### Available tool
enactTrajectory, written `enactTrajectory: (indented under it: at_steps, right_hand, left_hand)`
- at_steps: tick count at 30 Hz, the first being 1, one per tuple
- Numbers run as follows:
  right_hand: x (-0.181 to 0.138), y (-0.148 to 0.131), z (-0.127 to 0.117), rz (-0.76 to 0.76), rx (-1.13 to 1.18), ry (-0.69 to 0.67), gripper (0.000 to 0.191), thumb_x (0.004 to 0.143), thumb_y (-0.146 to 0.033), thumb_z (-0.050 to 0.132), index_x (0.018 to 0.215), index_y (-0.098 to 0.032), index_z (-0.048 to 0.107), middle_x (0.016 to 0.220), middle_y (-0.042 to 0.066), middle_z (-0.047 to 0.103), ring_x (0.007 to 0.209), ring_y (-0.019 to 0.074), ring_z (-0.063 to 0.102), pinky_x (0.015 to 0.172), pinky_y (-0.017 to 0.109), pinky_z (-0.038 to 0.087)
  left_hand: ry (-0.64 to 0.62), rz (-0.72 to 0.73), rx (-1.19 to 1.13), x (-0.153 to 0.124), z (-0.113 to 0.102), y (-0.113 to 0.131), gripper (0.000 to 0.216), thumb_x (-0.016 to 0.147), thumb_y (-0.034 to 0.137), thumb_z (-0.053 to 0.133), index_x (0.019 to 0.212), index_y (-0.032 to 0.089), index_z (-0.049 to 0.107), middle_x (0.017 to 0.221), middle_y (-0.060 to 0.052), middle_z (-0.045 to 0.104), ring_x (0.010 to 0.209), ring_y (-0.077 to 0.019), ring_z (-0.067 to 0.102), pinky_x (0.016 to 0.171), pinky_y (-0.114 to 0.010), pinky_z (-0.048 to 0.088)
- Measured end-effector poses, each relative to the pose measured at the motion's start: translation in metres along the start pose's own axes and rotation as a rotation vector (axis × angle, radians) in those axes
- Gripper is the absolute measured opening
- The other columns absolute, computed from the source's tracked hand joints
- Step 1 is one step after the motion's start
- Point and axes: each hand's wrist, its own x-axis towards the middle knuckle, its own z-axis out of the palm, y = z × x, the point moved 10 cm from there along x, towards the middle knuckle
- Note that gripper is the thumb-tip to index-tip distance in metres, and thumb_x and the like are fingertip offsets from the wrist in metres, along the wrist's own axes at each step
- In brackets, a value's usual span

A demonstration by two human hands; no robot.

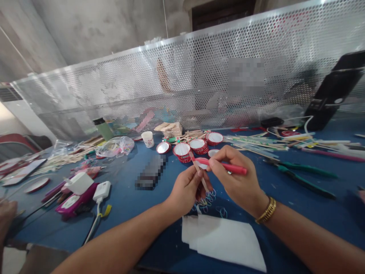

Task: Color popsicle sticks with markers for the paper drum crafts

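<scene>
My left hand (185, 186) pinches a flat wooden craft stick (194, 160) that slants up and away over the table. In my right hand (238, 179) is a red pen (234, 168), its tip end against or very close to the stick. Just beyond both hands sit several round red-rimmed pieces with pale tops, some stacked, such as one stack (182, 149). Thin coloured loops (209, 201), like rubber bands, lie beneath my hands. Nearer me, white sheets (225, 239) of paper or cloth lie on the table.
Green-handled pliers (305, 177) lie to the right. A blurred dark phone-like object (151, 173), a paper cup (147, 139) and a purple power strip (75, 203) with chargers are leftward. A perforated metal screen (176, 83) stands behind. Another person's hand (7, 213) shows far left.
</scene>
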Motion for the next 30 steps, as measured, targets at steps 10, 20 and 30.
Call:
enactTrajectory:
  at_steps: [10, 20, 30]
  right_hand:
    - [0.0002, 0.0006, 0.0011, 0.001, -0.001, 0.000, 0.017, 0.085, -0.019, 0.058, 0.069, -0.020, 0.055, 0.066, -0.002, 0.058, 0.064, 0.0131, 0.054, 0.065, 0.031, 0.042]
    - [0.0000, -0.0002, 0.0013, 0.002, 0.019, -0.007, 0.017, 0.086, -0.019, 0.058, 0.069, -0.020, 0.055, 0.065, -0.002, 0.058, 0.062, 0.0123, 0.052, 0.065, 0.030, 0.043]
    - [0.0002, 0.0001, 0.0022, -0.004, -0.006, -0.007, 0.017, 0.085, -0.020, 0.058, 0.069, -0.020, 0.055, 0.066, -0.002, 0.059, 0.065, 0.0134, 0.054, 0.066, 0.030, 0.042]
  left_hand:
    - [0.006, -0.006, 0.011, 0.0000, -0.0006, -0.0014, 0.043, 0.084, 0.060, 0.057, 0.076, 0.018, 0.051, 0.050, 0.004, 0.053, 0.037, -0.0069, 0.043, 0.037, -0.018, 0.032]
    - [0.006, 0.001, 0.009, 0.0000, -0.0002, -0.0016, 0.043, 0.084, 0.060, 0.057, 0.075, 0.018, 0.052, 0.050, 0.004, 0.054, 0.038, -0.0068, 0.042, 0.037, -0.018, 0.032]
    - [-0.002, 0.010, 0.015, 0.0003, -0.0003, -0.0031, 0.044, 0.085, 0.060, 0.056, 0.074, 0.018, 0.052, 0.050, 0.004, 0.053, 0.038, -0.0068, 0.043, 0.037, -0.018, 0.032]
